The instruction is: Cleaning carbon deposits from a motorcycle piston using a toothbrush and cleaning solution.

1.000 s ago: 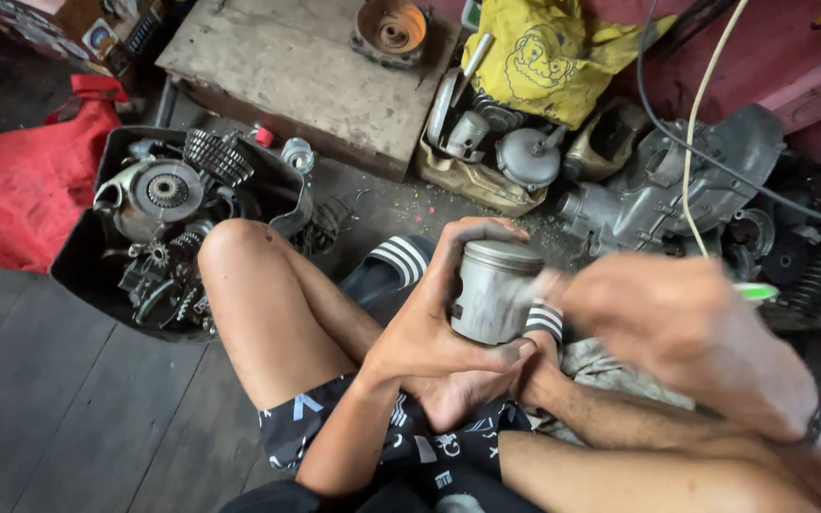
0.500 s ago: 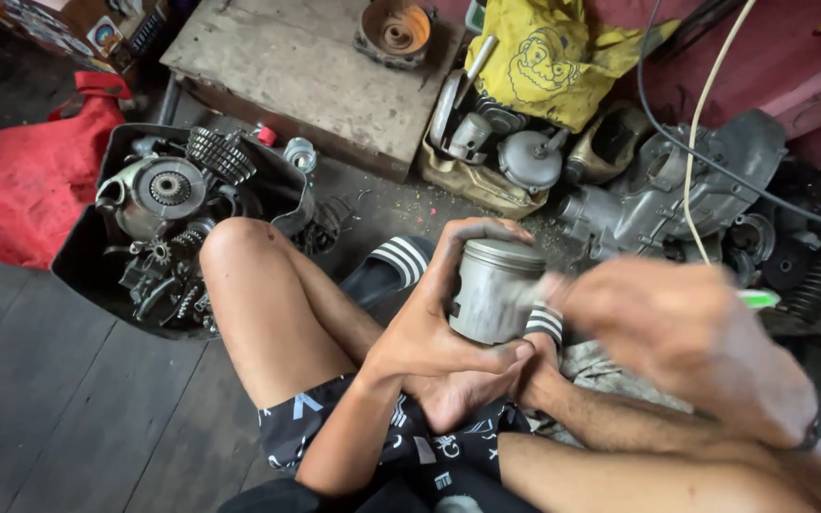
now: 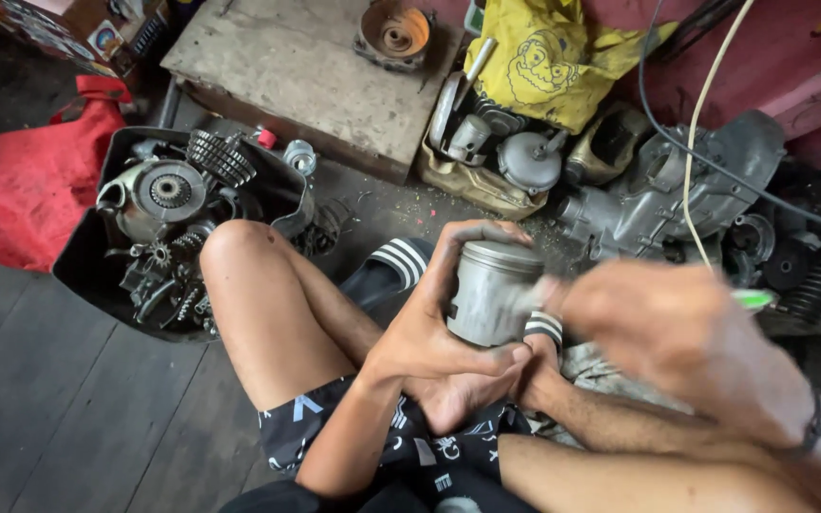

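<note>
A red bag [image 3: 21, 190] lies far left of the piston, on the dark floorboards. Nearer to the piston, a black tub [image 3: 97, 275] holds gears and a clutch, kept together beside the person's raised knee. Behind it sits a worn wooden board [image 3: 306, 66] with a rusty round part on top.

The metal piston [image 3: 488, 293] sits upright in the left hand [image 3: 439, 342], fingers wrapped round its side and palm beneath, likely to steady it for work on its wall. The right hand [image 3: 677, 342] comes in from the piston's right, blurred by motion; its fingertips meet the piston's side, and whether it grips a tool I cannot tell. Something green shows just past it. Right of the piston lie a grey engine case [image 3: 677, 190] and a yellow cloth [image 3: 544, 57].

Against half a second ago, little differs: the left hand's grip is unchanged and the right hand stays at the piston's side.
</note>
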